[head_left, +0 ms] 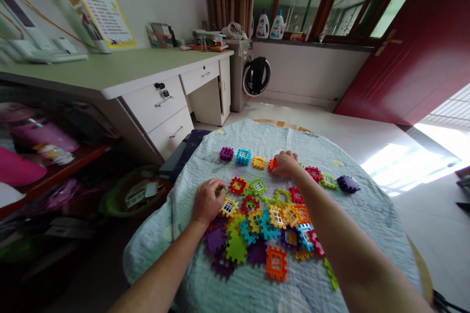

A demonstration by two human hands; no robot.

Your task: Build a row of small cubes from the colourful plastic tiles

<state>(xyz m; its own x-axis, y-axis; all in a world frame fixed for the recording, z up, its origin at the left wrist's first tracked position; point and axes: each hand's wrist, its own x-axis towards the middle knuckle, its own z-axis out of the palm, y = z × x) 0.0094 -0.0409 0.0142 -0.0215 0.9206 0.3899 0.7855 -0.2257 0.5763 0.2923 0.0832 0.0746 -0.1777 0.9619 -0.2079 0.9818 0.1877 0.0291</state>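
Observation:
My right hand (288, 163) reaches to the back row on the cloth, its fingers closed at an orange interlocking tile (272, 165). A yellow tile stack (259, 162), a blue one (243, 156) and a purple one (226, 153) stand left of it. Red (313, 173), light green (329, 181) and dark purple stacks (348, 184) sit to its right. My left hand (208, 200) is curled at the left of the loose pile, with a bit of a green tile (219, 190) showing at its fingertips. Nearby lie a red tile (238, 186) and a yellow window tile (229, 207).
Loose tiles in several colours, including an orange window tile (276, 263), spread over the light blue tablecloth (316, 283) of a round table. A desk (147, 66) with drawers stands to the left. Behind are a washing machine (240, 73) with its door ajar and a red door (400, 54).

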